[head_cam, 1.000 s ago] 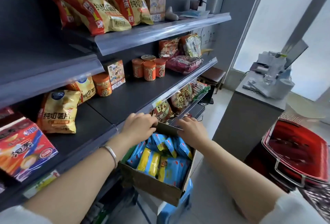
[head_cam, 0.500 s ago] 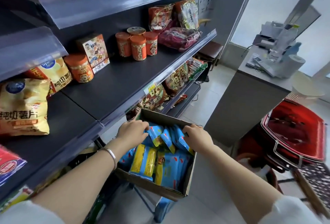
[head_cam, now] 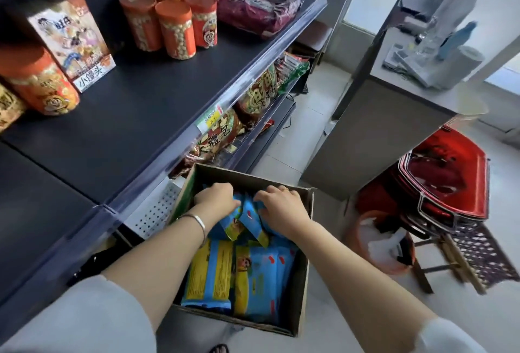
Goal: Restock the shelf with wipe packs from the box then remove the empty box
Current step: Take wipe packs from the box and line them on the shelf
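An open cardboard box (head_cam: 305, 262) sits low in front of the shelving, filled with several blue and yellow wipe packs (head_cam: 256, 282). Both my hands are inside its far end. My left hand (head_cam: 215, 198) curls its fingers over upright packs at the back left. My right hand (head_cam: 281, 206) grips the tops of upright packs (head_cam: 250, 217) beside it. Flat packs lie in the near half of the box. The dark shelf (head_cam: 135, 116) above and left of the box has a wide bare stretch.
Orange snack jars (head_cam: 174, 29), a carton (head_cam: 73, 40) and a red bag (head_cam: 259, 12) stand at the back of that shelf. Snack bags fill the lower shelf (head_cam: 253, 96). A grey counter (head_cam: 394, 116), stacked red baskets (head_cam: 447, 178), an orange bin (head_cam: 377, 243) and a stool stand to the right.
The view has tilted down and closer to the box. Both hands have gone from the box's far rim deeper in among the upright packs.
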`<state>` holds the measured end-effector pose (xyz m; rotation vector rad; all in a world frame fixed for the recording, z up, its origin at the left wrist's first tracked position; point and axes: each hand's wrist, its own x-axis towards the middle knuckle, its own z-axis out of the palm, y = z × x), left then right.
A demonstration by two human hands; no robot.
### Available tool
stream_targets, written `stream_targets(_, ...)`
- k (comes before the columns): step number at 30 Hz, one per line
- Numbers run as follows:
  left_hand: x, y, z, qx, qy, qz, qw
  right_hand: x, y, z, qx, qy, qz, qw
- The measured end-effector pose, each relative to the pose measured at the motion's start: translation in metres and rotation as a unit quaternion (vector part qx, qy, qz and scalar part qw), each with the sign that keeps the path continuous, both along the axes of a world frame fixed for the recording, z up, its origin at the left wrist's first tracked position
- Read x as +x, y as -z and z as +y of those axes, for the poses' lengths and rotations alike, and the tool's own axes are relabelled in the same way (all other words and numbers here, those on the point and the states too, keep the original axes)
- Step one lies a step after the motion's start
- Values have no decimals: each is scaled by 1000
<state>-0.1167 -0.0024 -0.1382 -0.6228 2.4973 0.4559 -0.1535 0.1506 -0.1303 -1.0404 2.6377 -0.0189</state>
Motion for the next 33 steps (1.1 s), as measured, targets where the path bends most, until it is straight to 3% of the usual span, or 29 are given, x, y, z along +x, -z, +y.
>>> stream_targets(8, -3, 0, -16, 86, -47, -19, 995, -15, 4, -4, 36, -20, -48, 998)
stream_targets(12, 7, -21, -43, 80, -53, -4, 995, -27, 0, -17, 43, -69, -64, 995)
stream_targets(20, 52, -38, -61, 81, -97, 55, 990, -28, 6, -44, 198, -234, -20, 952)
stream_targets(26, 77, -49, -54, 76, -161, 107, 978, -36, -9, -38, 130, -300, 36, 945)
stream_targets(30, 89, -93, -43, 5, -194, 139, 971, -33, -52, -46, 22, -219, -81, 972)
stream_targets(33, 105, -142, -42, -61, -225, 176, 956, -29, -89, -56, -73, -206, -143, 965)
